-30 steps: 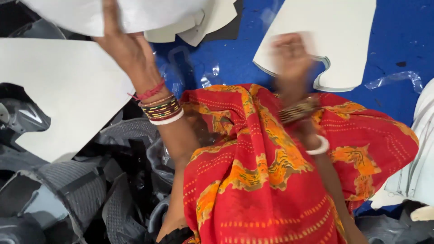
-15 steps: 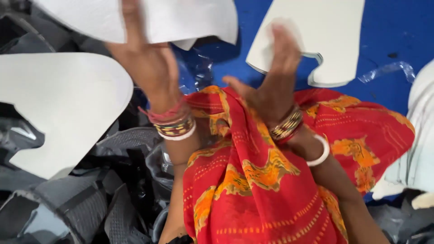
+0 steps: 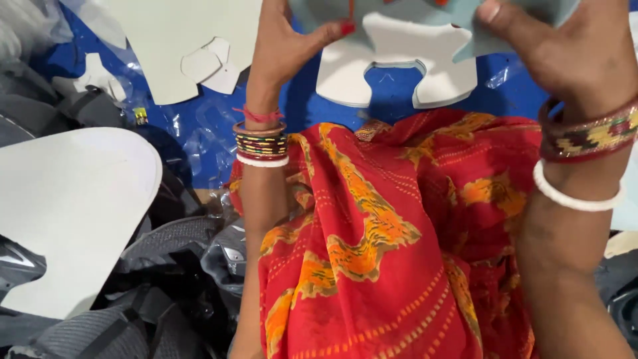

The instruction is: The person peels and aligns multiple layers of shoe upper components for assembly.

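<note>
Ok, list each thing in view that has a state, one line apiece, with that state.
left hand: raised, thumb and fingers in a grip on the pale foam cut-out's edge
right hand: raised, gripping the same cut-out
pale foam cut-out: held up between both hands, off the floor
white notched foam piece: lying flat on the blue sheet
large white panel: resting on dark grey bags
</note>
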